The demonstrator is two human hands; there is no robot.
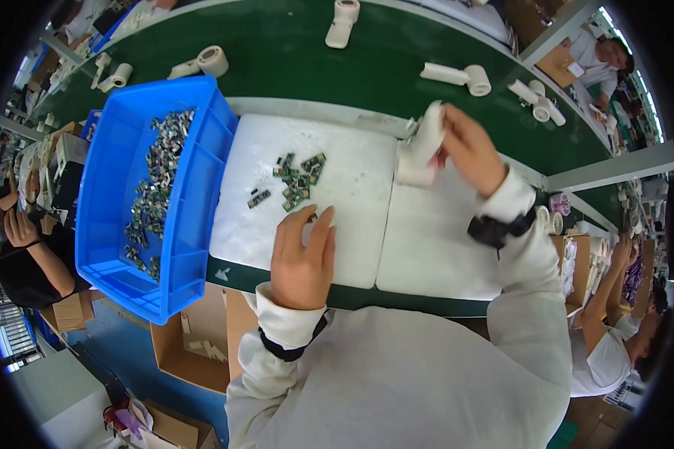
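My right hand grips a white plastic housing above the far part of the right-hand white foam pad. The fingers hide some of the housing. My left hand rests low over the left-hand foam pad, its fingers apart and nothing visible between them. Just beyond those fingertips lies a loose cluster of small green circuit boards, with one board apart to the left.
A blue bin with many circuit boards stands left of the pads. White housings lie along the green conveyor belt beyond a pale rail. An open cardboard box sits below at left. Other people work on both sides.
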